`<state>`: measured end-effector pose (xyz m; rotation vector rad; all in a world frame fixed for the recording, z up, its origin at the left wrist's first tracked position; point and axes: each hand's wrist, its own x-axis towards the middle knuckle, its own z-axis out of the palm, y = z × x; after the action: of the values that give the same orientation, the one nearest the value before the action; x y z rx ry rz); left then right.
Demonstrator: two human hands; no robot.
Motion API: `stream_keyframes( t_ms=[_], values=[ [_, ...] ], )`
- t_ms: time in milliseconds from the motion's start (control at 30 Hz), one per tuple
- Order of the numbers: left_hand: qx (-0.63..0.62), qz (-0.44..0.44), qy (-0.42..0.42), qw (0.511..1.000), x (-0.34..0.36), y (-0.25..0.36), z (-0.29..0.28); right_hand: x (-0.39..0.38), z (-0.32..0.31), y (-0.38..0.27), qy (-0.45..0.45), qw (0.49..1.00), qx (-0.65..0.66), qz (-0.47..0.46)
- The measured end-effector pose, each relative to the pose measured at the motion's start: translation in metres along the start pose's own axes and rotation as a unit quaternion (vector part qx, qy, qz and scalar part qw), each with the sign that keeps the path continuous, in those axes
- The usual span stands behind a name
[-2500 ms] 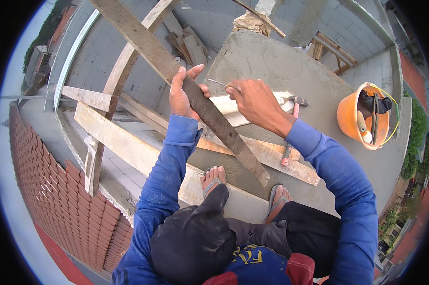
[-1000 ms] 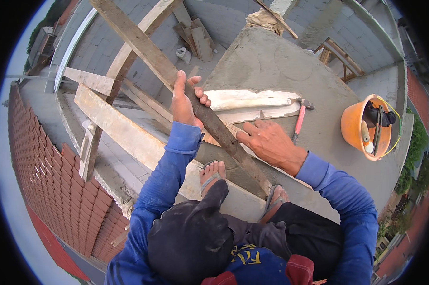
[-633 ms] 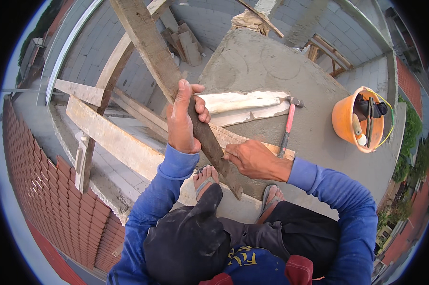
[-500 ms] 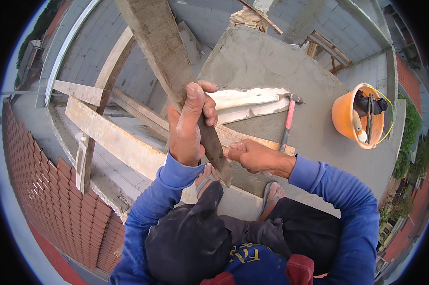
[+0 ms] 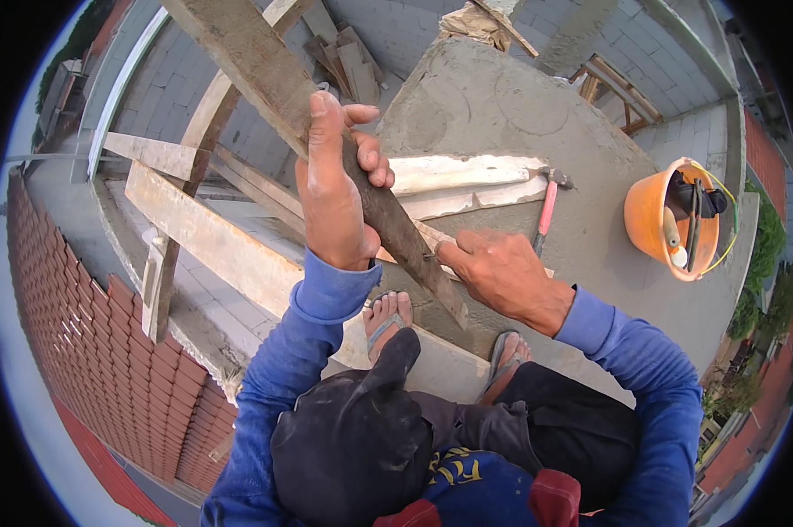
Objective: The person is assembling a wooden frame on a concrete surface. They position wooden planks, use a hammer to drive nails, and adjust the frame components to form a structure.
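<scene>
My left hand [image 5: 335, 184] grips a long, weathered wooden board [image 5: 247, 61] that slants from the upper left down toward my feet, its thumb and fingers wrapped around the dark lower stretch. My right hand [image 5: 502, 272] is pinched on a small thin nail [image 5: 430, 256] against that board's lower part. A hammer with a red handle [image 5: 547, 211] lies on the grey cement surface [image 5: 502, 97], its head by two pale, ragged-edged strips [image 5: 458, 176]. More pale planks [image 5: 194, 237] lie beneath and to the left of the held board.
An orange bucket [image 5: 651, 228] with tools stands at the right. Timber framing [image 5: 199, 132] crosses at upper left, above grey block walls [image 5: 151, 97]. Red roof tiles [image 5: 98, 351] lie below the left edge. My sandalled feet [image 5: 388, 316] rest near the planks, and leaning boards [image 5: 353, 61] stand in the background.
My right hand has come down from above, holding the nail, to the board's lower part. My left hand keeps its grip and, with the board, has shifted up since half a second ago.
</scene>
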<state>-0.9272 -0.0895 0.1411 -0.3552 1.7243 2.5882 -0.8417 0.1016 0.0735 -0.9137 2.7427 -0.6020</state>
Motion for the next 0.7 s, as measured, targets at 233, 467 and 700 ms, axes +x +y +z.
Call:
stream_keyframes(
  t_ms=[233,467,700],
  values=[
    [0.012,0.002,-0.079,0.997,-0.028,-0.019,-0.009,-0.002,0.037,0.004,-0.071,0.894,0.42,0.142],
    [0.025,0.026,-0.106,0.994,-0.034,-0.019,-0.003,0.001,0.011,0.0,-0.183,0.789,0.517,0.278],
    [-0.015,0.006,0.011,1.0,-0.027,-0.016,0.001,-0.005,0.008,-0.001,-0.007,0.972,0.228,0.064]
  ],
)
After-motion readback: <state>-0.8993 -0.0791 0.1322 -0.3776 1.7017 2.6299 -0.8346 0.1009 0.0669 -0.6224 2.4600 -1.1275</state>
